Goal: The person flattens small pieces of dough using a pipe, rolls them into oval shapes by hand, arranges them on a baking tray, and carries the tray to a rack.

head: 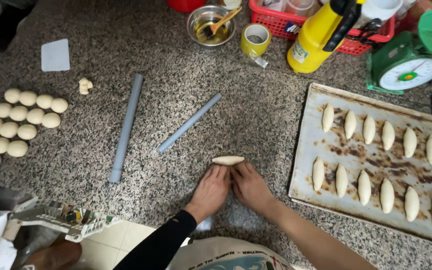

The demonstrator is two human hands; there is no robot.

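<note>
A small oblong roll of pale dough point(228, 160) lies on the speckled granite counter point(256, 115). My left hand point(211, 190) and my right hand point(248, 186) lie side by side just below it, palms down, fingertips touching its near edge. Neither hand grips anything. To the right sits a worn metal baking tray point(308, 135) with two rows of shaped dough pieces point(369, 129). At the far left, several round dough balls point(18, 122) sit in rows.
Two grey rolling rods, a long rod point(126, 127) and a shorter rod point(190, 122), lie left of centre. At the back stand a steel bowl with a brush point(210, 25), a tape roll point(255, 39), a yellow bottle point(316, 37), a red basket point(281, 22) and a green scale point(406, 60). A white scraper point(55, 55) lies back left.
</note>
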